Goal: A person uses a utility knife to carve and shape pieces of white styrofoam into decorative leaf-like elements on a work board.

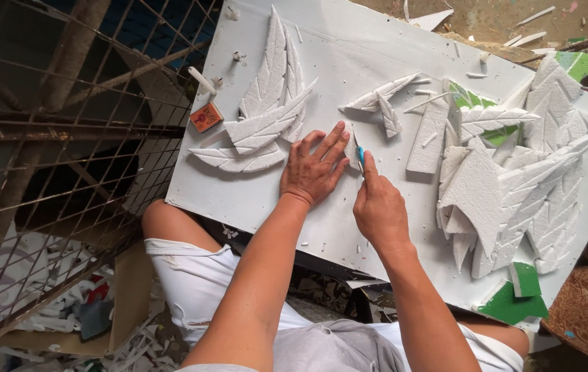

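Entry: foam carving on a grey board (349, 62) laid across my lap, seen from the head camera.

1. Left hand (313, 169): lay flat, fingers spread wide, pressing a small white foam piece (350, 146) to the board. Most of that piece was hidden under the fingers; only a sliver showed by the fingertips.

2. Right hand (378, 207): closed around a blue-handled knife (360, 156), forefinger along its back, tip touching the foam piece just beside the left fingertips.

3. Finished stock, as I judged it: a cluster of carved leaves (266, 110) at the upper left, long, pointed, with ribbed veins cut in; two smaller leaves (383, 100) near the middle; a large overlapping heap (514, 179) at the right, the same ribbed pattern, grainy and matte like expanded polystyrene. Many leaves appeared done; the piece under the knife was still in hand.

4. Uncut or part-cut: a plain foam slab (428, 138) between the small leaves and the heap; I could not tell whether it was scrap.

5. Sundries: green sheet (511, 303) under the heap's lower edge, a small orange box (205, 117) at the board's left edge, white crumbs and slivers scattered over the board.

6. Surroundings: rusty wire mesh (53, 138) at the left.
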